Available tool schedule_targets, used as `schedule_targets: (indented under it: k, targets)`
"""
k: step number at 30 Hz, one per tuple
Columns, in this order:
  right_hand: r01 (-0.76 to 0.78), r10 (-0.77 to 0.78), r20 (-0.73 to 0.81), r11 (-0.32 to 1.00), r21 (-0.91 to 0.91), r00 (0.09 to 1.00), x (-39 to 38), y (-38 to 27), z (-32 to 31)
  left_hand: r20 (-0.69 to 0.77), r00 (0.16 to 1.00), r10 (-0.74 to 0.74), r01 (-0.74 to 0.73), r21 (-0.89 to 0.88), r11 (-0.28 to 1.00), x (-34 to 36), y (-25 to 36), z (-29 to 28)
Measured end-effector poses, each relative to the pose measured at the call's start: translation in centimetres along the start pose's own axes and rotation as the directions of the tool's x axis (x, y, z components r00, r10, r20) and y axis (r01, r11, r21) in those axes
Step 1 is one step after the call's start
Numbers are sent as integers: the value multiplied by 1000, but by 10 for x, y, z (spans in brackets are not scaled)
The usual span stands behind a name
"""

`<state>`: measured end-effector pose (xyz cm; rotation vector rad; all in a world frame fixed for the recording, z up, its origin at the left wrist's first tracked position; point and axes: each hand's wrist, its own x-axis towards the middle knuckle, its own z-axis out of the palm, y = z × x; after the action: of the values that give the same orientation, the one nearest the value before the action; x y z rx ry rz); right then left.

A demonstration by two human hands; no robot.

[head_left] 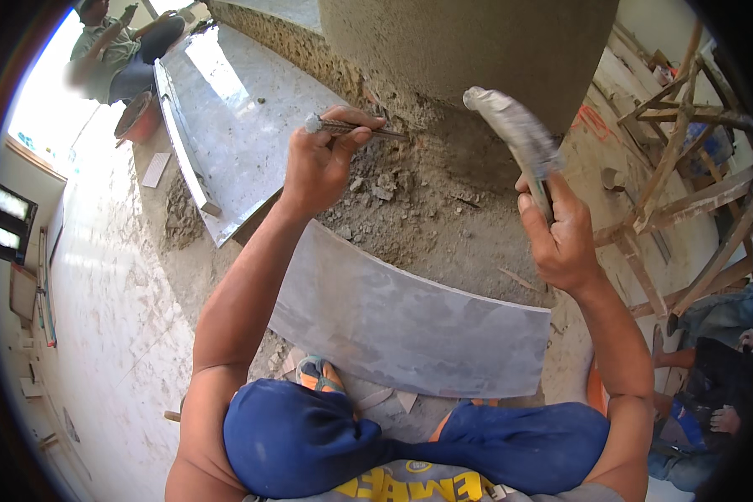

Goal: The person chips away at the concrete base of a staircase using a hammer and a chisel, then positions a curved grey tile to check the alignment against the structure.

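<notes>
My left hand (320, 171) is wrapped round a steel chisel (335, 126), held nearly level. The chisel's tip points right, at the rough base of a round cement column (468, 58). In my raised right hand (559, 238) is a hammer (519, 134) gripped by its handle. The hammer's head, slightly blurred, stands to the right of the chisel and apart from it. Broken cement rubble (385, 188) lies below the chisel, along the foot of the column. Between my knees and the rubble rests a curved grey stone slab (418, 326).
Left of the column, a raised polished slab (234, 105) has a light edge. A person (117, 50) sits beyond it near a reddish bucket (138, 117). Wooden trestles (686, 201) stand at the right, with another person (711, 393) below them. Tile scraps (406, 401) lie by my feet.
</notes>
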<state>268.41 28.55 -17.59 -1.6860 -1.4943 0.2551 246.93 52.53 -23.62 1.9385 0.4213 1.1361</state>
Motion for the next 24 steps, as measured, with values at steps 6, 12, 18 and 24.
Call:
schedule_targets:
  k: [6, 12, 18, 24]
  targets:
    - [129, -113, 125, 984, -125, 986, -9, -1, -3, 35, 972, 230, -231, 8, 973, -5, 4, 10]
    - [443, -389, 224, 843, -305, 894, -22, -17, 7, 40, 939, 342, -344, 95, 934, -23, 4, 27]
    - [579, -481, 327, 723, -377, 813, -22, -33, 14, 127, 902, 411, -430, 201, 880, -33, -1, 34]
    - [610, -509, 340, 694, -381, 791, -20, -38, 14, 205, 893, 400, -442, 234, 866, -30, 2, 31]
